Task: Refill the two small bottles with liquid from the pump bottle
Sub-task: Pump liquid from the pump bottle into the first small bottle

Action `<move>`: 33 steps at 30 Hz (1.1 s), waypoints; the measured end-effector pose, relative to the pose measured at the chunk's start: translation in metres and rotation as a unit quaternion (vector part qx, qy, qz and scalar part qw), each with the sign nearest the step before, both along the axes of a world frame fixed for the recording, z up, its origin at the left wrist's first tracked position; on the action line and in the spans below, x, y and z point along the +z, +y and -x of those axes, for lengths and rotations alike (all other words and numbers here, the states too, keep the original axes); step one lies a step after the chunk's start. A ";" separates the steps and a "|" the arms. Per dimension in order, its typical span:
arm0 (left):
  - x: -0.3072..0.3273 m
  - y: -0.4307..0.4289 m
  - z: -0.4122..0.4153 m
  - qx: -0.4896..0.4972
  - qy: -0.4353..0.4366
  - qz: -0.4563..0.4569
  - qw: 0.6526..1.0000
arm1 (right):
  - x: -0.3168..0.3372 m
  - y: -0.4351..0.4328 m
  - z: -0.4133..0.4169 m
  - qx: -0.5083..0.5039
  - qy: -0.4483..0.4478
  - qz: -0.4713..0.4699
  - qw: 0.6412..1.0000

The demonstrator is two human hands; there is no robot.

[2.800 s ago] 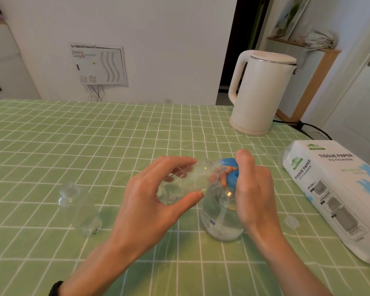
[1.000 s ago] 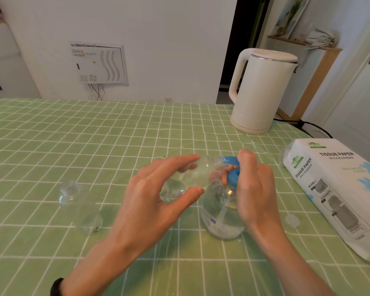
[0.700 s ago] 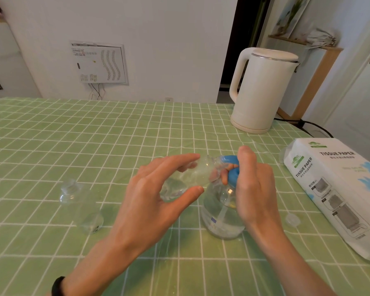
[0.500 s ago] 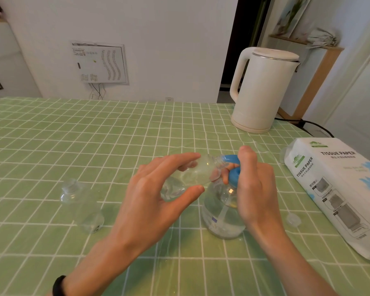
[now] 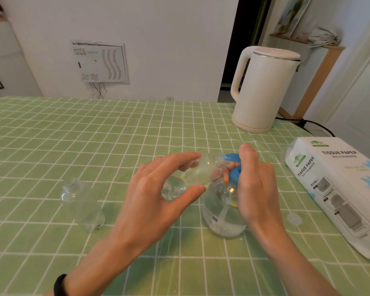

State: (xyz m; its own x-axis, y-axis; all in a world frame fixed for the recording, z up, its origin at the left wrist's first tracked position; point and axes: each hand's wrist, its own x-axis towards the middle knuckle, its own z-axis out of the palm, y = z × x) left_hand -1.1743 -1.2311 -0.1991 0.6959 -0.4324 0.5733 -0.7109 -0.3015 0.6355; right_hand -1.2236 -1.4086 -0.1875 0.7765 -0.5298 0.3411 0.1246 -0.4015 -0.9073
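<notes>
**Tilted small bottle point(image 5: 192, 174) held at blue nozzle point(image 5: 230, 156)**

It is pinched between the left hand point(image 5: 150, 195) thumb and curled fingers. The pump bottle point(image 5: 220, 218), clear liquid inside, is gripped at its head by the right hand point(image 5: 256, 189). A second small bottle point(image 5: 81, 204) is set well left; fill unclear.
</notes>
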 end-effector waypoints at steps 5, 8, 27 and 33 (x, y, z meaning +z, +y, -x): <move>0.000 0.000 0.000 -0.001 0.001 0.000 1.000 | 0.003 -0.002 -0.001 0.028 -0.003 0.000 1.000; 0.000 0.000 0.001 -0.006 0.002 -0.004 1.000 | 0.004 -0.001 0.000 0.030 0.000 0.011 0.999; 0.001 0.000 0.000 -0.010 -0.004 0.002 1.000 | 0.004 -0.002 0.000 0.015 -0.003 0.007 1.000; -0.001 0.001 -0.001 -0.006 -0.009 0.007 1.000 | 0.000 -0.001 0.000 0.005 0.014 0.006 1.000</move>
State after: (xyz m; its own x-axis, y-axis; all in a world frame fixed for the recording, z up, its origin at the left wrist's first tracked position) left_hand -1.1734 -1.2301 -0.1997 0.6797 -0.4332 0.5919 -0.7263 -0.2844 0.6258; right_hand -1.2237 -1.4097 -0.1873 0.7904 -0.5185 0.3263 0.1038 -0.4115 -0.9055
